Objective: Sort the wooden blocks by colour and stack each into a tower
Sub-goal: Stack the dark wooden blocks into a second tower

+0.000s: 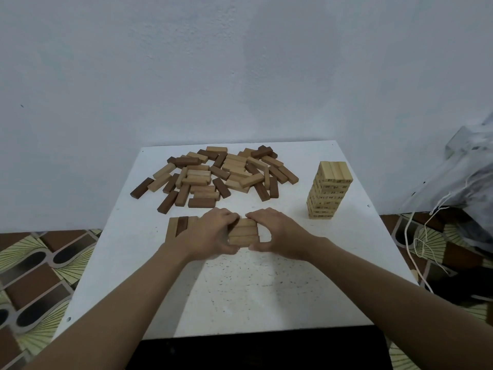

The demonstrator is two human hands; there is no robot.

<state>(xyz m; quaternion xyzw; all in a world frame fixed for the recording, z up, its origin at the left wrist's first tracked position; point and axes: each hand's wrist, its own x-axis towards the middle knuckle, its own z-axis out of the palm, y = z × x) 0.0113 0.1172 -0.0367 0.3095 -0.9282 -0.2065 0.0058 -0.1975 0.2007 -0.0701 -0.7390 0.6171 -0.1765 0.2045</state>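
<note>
A loose heap of light and dark wooden blocks [216, 174] lies at the back of the white table [253, 289]. In the middle, a low stack of light blocks [243, 233] shows three blocks side by side on top. My left hand [210, 236] presses its left side and my right hand [277, 236] its right side, fingers curled around it. Left of my left hand lie a light and a dark block [179, 227], partly hidden by the hand. A tall tower of pale numbered blocks [329, 190] stands at the right.
The table stands against a pale wall. Patterned floor tiles [40, 276] show on both sides. A plastic bag with white cords [458, 188] sits on the floor at the right. The near table edge meets a dark surface [261, 351].
</note>
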